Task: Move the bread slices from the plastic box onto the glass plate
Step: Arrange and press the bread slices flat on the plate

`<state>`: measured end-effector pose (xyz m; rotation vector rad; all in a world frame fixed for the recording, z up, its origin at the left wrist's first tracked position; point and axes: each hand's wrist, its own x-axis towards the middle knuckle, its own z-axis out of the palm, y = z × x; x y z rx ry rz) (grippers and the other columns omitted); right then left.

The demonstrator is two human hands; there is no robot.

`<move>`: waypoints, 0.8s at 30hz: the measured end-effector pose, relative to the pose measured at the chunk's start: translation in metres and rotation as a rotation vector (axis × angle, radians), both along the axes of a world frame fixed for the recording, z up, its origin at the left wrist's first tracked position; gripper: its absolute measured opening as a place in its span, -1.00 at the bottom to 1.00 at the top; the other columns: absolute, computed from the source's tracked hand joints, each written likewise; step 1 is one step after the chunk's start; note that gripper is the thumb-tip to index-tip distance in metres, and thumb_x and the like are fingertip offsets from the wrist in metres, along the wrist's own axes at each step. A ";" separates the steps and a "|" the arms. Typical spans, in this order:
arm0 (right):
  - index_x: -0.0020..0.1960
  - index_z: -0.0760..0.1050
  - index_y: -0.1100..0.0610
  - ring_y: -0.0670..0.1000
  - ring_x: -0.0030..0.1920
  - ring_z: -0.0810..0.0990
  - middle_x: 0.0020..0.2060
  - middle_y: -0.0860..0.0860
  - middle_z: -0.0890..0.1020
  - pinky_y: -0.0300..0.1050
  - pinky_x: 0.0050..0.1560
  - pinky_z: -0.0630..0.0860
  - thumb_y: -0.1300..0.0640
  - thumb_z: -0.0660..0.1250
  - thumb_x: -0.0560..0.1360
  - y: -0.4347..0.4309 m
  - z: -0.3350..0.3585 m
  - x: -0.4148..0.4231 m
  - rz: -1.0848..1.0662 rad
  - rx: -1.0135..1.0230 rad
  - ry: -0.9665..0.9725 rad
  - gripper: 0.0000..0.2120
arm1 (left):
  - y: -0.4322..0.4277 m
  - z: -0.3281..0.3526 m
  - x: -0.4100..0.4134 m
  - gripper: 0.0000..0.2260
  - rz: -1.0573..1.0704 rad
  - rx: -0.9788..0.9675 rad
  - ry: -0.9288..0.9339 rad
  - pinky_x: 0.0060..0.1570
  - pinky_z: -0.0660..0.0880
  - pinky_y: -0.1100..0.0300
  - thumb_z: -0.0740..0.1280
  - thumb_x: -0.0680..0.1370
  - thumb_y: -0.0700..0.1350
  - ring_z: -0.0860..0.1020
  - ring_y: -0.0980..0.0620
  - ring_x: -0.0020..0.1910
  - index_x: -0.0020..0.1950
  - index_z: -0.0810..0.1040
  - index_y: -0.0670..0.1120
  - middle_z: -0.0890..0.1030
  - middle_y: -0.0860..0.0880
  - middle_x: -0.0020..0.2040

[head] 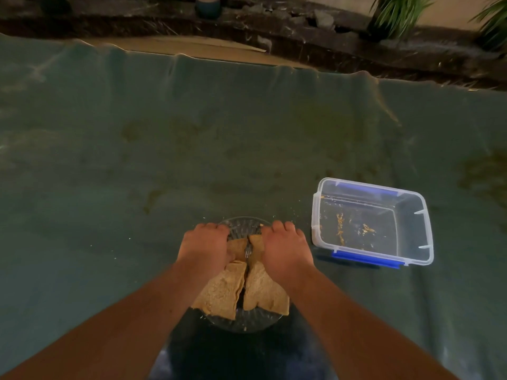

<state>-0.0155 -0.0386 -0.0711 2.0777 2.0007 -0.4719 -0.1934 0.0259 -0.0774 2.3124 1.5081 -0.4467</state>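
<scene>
A ribbed glass plate (244,322) lies on the green cloth right in front of me. Two stacks of brown bread slices rest on it side by side, the left stack (222,292) and the right stack (262,290), with a narrow gap between them. My left hand (204,245) presses down on the far end of the left stack, fingers curled over it. My right hand (285,246) does the same on the right stack. The clear plastic box (411,259) with blue clips stands to the right and holds only crumbs.
A green cloth (192,149) covers the whole surface, with stains and scattered crumbs near the plate. Its far edge meets a strip of cardboard (203,49) and a dark stone ledge (301,31). Plants (397,12) stand at the back right.
</scene>
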 end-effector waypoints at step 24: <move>0.18 0.47 0.04 0.13 -0.03 0.61 -0.04 0.05 0.63 0.10 0.15 0.42 0.10 0.26 0.57 0.018 0.019 0.012 -0.029 -0.108 0.200 -0.81 | 0.020 0.017 0.014 -0.65 0.015 -0.246 -0.138 0.01 0.54 0.03 0.46 0.50 0.08 0.59 -0.11 0.06 0.26 0.56 0.07 0.64 -0.04 0.09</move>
